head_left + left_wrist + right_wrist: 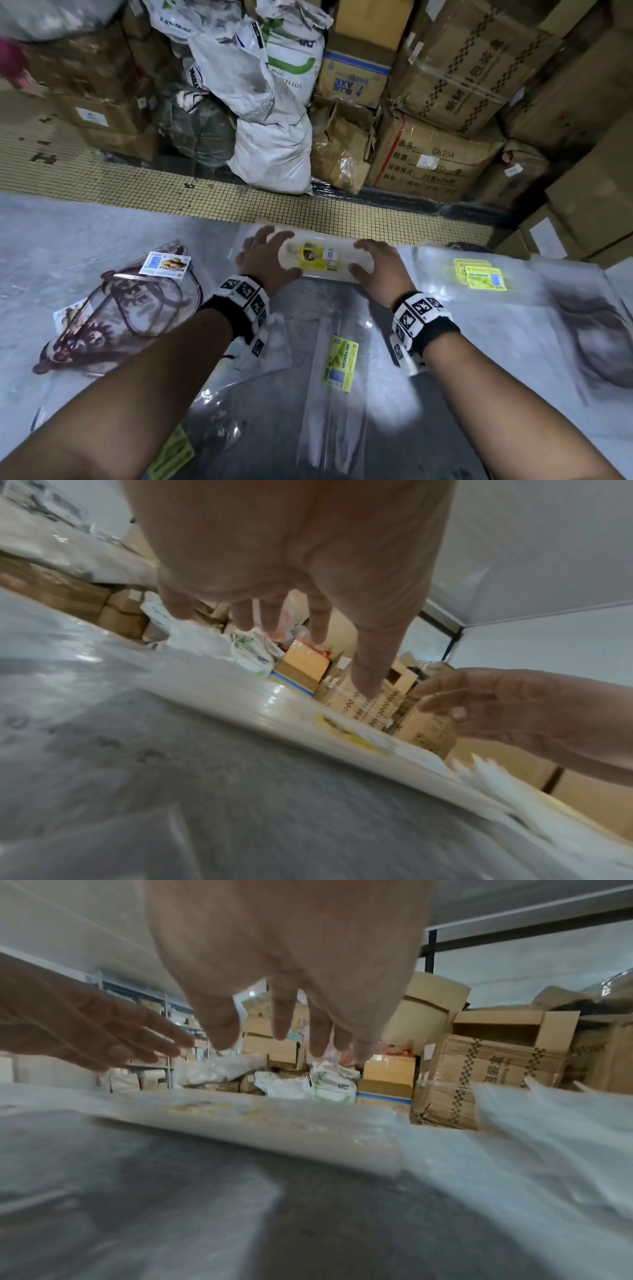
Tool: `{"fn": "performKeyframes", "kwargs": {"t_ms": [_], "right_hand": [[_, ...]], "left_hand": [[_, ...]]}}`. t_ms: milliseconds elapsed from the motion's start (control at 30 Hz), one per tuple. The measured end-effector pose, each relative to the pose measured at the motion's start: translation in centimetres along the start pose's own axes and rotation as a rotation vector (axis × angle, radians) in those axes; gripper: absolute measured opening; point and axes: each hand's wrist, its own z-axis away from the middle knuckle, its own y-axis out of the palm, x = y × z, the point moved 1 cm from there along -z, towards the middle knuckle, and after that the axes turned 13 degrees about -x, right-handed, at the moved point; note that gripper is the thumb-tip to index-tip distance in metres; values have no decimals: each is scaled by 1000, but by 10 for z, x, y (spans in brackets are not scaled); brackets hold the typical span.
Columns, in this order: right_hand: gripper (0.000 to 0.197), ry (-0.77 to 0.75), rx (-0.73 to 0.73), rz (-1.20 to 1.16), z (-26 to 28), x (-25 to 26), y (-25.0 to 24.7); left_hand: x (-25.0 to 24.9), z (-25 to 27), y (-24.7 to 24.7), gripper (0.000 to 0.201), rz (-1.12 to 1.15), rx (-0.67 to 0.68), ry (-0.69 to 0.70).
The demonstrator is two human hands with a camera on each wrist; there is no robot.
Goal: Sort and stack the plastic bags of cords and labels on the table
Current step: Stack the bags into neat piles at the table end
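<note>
Grey table [85, 226] fills the lower field, its surface covered with clear plastic sheeting and bags; beyond its far edge, a strip of small-tiled floor [102, 178], then stacked cardboard boxes [445, 102] and white woven sacks [270, 102]. Right side of the table: a spread of clear bags [548, 308] with dark cord showing through, and two yellow labels [483, 275] lying on its far part. Left side: a clear bag of dark red cords [130, 308], a white-and-blue label [164, 264] on its top edge. Centre, near the table's far edge: a flat pack of clear bags [322, 260] with a yellow label on top, lying level on the table, long side across the view. Left hand [265, 258] is at the pack's left end, fingers spread and only slightly bent, thumb along the near edge; the wrist views show the fingers extended above the pack [308, 723], so contact cannot be confirmed. Right hand [380, 265] mirrors it at the right end, fingers extended, thumb toward the near edge, nothing gripped. Both wrists carry black bands with white marker tags [421, 318]. Nearer the person, between the forearms: a narrow clear bag with a yellow KEK PANDAN label [339, 363]. Another yellow label [174, 452] shows partly under the left forearm.
</note>
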Motion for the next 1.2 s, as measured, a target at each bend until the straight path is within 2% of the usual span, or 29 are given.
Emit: {"fn": "performKeyframes", "kwargs": {"t_ms": [33, 100, 167, 233, 333, 433, 567, 633, 733, 800, 900, 1000, 1067, 1133, 1200], "right_hand": [[40, 69, 23, -17, 12, 0, -2], [39, 196, 114, -26, 39, -5, 1], [48, 276, 224, 32, 68, -12, 9], [57, 302, 298, 121, 96, -18, 18], [62, 327, 259, 129, 128, -18, 24], [61, 353, 196, 36, 146, -16, 23], [50, 283, 133, -18, 159, -17, 24], [50, 340, 74, -227, 165, -14, 20], [60, 546, 113, -600, 176, 1, 18], [49, 654, 179, -783, 186, 14, 20], [32, 593, 355, -879, 201, 43, 30], [30, 558, 340, -862, 213, 68, 45], [32, 584, 283, -827, 221, 78, 55], [33, 624, 261, -827, 231, 84, 63], [32, 663, 276, -835, 240, 91, 68]], "left_hand": [[-4, 15, 4, 73, 67, 26, 7], [-13, 51, 18, 72, 138, 164, 26], [-22, 90, 35, 80, 56, 298, 50], [-30, 122, 46, 89, -38, 329, 30], [-36, 147, 54, 97, -85, 330, -42], [-38, 157, 57, 82, -28, 331, -97], [-35, 173, 51, 43, 208, 230, -137], [-27, 180, 45, 27, 369, 168, -180], [-13, 191, 33, 29, 689, 97, -316], [-4, 198, 21, 31, 806, -10, -366], [10, 206, 3, 25, 890, -69, -396], [34, 216, -17, 13, 786, -79, -372], [60, 224, -36, 5, 492, -91, -287], [92, 236, -56, 21, 49, -73, -203], [123, 248, -71, 41, -182, -3, -191]]}}
